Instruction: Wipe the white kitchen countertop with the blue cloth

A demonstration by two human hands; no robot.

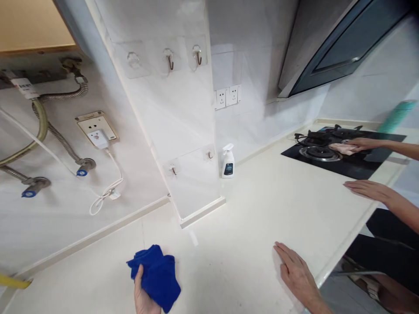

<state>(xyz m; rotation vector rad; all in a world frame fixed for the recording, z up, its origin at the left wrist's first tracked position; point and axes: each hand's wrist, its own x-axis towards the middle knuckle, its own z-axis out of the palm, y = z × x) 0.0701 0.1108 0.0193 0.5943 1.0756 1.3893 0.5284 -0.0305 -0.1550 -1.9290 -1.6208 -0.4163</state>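
A folded blue cloth (159, 274) is gripped in my left hand (145, 294), its thumb on top of the fabric; the other fingers are hidden beneath or behind it. The cloth is over the pale countertop (248, 226) at the lower left; whether it touches the surface I cannot tell. My right hand (297, 274) lies flat on the countertop near its front edge, fingers stretched out and holding nothing. Beyond both hands, a white spray bottle (228, 163) with a dark label stands upright by the wall pillar.
On the right, a co-worker's hand (363, 144) presses a pale cloth (343, 148) on the black gas stove (363, 168); their other hand (373, 192) rests on the counter. The wall pillar (163, 117) juts out. A range hood (340, 52) hangs above. Pipes and a plugged cord (111, 163) are at left.
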